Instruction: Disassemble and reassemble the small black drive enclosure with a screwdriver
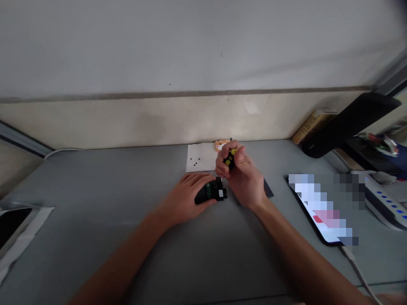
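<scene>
My left hand (187, 197) is wrapped round a small black device (219, 194) with a green circuit board showing, low over the grey desk. Just to its right and a little higher, my right hand (243, 178) grips a black and yellow tool handle (230, 158). The tool's lower end is too small to make out. Behind my hands lies a white sheet (200, 156) with several tiny black dots or screws on it. An orange and white round item (220, 145) sits at the sheet's back right edge, partly behind my right hand.
A lit phone (313, 212) with a white cable (358, 269) lies at the right. Beyond it are a white power strip (386, 203), a black cylinder (346, 125) and a book (313, 125). A dark flat piece (268, 188) is by my right wrist.
</scene>
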`<state>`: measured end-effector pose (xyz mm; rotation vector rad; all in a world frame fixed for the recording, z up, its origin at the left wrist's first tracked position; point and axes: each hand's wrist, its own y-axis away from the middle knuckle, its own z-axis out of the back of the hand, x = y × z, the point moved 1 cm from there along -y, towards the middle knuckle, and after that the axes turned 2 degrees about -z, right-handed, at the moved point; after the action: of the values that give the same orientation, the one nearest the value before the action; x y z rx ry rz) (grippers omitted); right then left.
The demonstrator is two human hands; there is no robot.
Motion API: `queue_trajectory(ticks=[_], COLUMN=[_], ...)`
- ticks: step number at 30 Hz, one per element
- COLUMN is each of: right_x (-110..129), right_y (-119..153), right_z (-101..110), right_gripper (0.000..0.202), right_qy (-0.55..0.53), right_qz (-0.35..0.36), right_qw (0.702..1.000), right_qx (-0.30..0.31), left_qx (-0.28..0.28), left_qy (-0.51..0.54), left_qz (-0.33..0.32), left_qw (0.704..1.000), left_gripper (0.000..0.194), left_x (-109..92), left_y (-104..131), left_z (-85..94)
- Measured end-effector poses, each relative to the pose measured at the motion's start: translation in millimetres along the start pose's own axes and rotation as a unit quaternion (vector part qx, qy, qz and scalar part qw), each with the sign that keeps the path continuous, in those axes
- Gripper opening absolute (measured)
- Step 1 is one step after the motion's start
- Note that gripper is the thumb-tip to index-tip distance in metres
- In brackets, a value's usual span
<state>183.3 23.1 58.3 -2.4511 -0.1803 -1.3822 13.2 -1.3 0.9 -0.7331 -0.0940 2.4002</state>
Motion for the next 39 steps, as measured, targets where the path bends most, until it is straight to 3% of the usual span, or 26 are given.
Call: queue_trajectory(ticks=[21, 39], right_x=[0.3, 1.2], right_y=[1.3, 0.8], right_z=[0.8, 1.8], right_gripper=[0.043, 0.04], right_qy=[0.036, 0.0], right_qz=[0.005, 0.002], right_qw=[0.999, 1.0], right_qx=[0.013, 0.018], left_qx=[0.007, 0.005], left_qy=[-0.004, -0.014], left_qz=[-0.002, -0.005], left_qw=[1.0, 1.0], left_gripper=[0.046, 0.048], left_x=[-2.1, -0.2], left_y=[-1.3, 0.3], left_z=[0.8, -0.6])
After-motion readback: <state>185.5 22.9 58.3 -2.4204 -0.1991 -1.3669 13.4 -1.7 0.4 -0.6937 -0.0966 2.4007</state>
